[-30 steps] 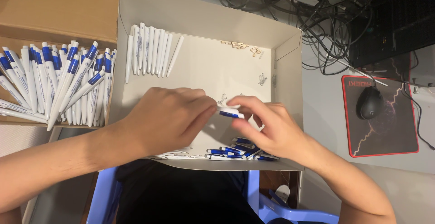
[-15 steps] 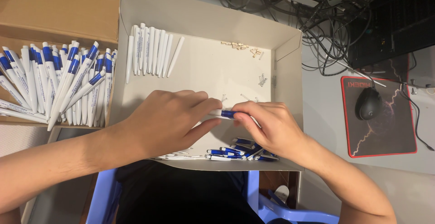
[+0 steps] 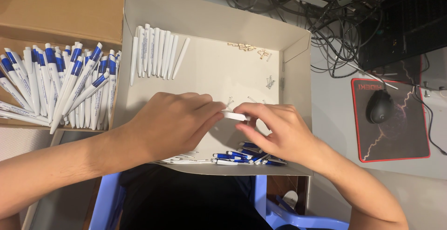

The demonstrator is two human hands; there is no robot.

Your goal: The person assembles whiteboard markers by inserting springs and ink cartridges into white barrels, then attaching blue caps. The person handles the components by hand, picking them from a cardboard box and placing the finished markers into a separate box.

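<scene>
1. The left hand [image 3: 170,125] and right hand [image 3: 274,130] meet over the middle of a shallow white box [image 3: 298,48]. Between them is a white pen part [image 3: 234,116], pinched at its left end by the left fingers and at its right end by the right thumb and forefinger. Both sets of fingers are clamped on it, and it lies level just above the box floor.
2. Under the right palm, against the box's near wall, lie blue clips [image 3: 247,153]. Thin white pieces [image 3: 181,159] lie along the same wall beneath the left wrist.
3. At the far left corner of the box a row of white barrels [image 3: 156,51] lies side by side. Small springs [image 3: 244,47] are scattered by the far wall and a few near the right wall.
4. The box floor between the hands and the barrels is bare.
5. Left of the box, a brown carton [image 3: 56,6] holds finished pens [image 3: 60,86], white and blue, packed close.
6. Right of the box, a black mouse [image 3: 381,106] sits on a red-edged mat [image 3: 409,146]. Tangled cables [image 3: 335,20] fill the far right of the desk.
7. A blue stool [image 3: 279,209] shows below the box.
</scene>
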